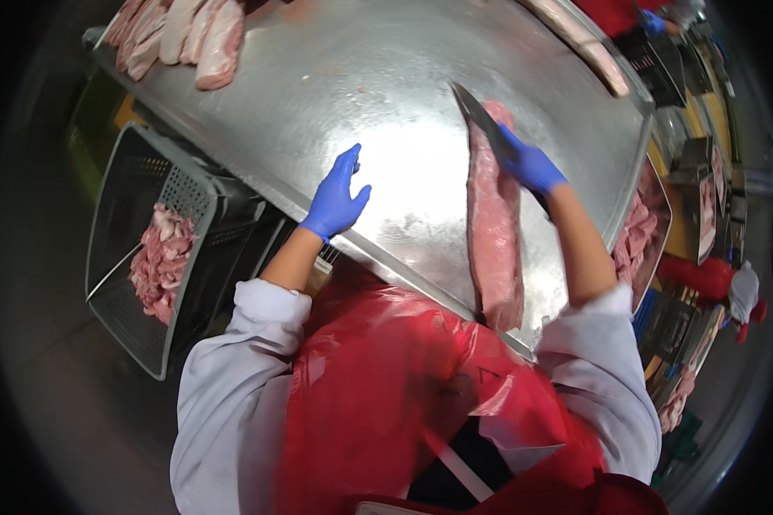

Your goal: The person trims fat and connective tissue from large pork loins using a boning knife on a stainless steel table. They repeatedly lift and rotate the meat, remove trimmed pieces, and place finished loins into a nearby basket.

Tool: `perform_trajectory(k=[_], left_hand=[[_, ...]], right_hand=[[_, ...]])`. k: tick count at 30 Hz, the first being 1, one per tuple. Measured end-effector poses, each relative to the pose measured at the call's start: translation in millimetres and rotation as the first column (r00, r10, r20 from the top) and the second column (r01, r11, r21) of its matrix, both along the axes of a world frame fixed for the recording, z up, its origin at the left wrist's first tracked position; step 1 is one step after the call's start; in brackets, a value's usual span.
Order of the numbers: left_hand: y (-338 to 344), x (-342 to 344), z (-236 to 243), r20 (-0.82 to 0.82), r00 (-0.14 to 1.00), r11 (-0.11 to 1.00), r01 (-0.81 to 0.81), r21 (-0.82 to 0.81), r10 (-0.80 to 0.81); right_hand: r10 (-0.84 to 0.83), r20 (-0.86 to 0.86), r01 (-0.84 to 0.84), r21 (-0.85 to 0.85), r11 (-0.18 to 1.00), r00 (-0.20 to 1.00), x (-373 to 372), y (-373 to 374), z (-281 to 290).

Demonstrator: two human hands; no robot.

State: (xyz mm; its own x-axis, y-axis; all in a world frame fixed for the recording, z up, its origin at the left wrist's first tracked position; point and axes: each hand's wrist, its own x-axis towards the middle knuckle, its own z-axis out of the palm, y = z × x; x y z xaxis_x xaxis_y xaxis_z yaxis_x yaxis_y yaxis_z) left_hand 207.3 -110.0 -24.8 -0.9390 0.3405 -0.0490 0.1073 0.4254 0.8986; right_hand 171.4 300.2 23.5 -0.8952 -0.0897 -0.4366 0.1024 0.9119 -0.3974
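Note:
A long pink piece of meat (494, 249) lies lengthwise on the steel work table (335, 94), reaching the front edge. My right hand (526, 161) in a blue glove grips a dark-bladed knife (478, 112), held over the far end of that meat with its tip pointing up and left. My left hand (339, 190), also blue-gloved, is off to the left near the table's front edge, thumb apart from the fingers and holding nothing.
Several pork pieces (216, 47) lie at the far left of the table, another long piece (579, 39) at the far right. A crate (112, 257) of trimmings stands left, a tray of meat (635, 236) right. Co-workers in red (695, 273) are along the right side.

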Motion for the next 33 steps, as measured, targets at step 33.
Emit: perform_trajectory(k=[33], left_hand=[[201,1,-9,0.258,0.963,0.984,0.118,-0.132,-0.081]], right_hand=[[-0.631,-0.029,0.624,-0.119,0.772,0.775,282,-27,114]])
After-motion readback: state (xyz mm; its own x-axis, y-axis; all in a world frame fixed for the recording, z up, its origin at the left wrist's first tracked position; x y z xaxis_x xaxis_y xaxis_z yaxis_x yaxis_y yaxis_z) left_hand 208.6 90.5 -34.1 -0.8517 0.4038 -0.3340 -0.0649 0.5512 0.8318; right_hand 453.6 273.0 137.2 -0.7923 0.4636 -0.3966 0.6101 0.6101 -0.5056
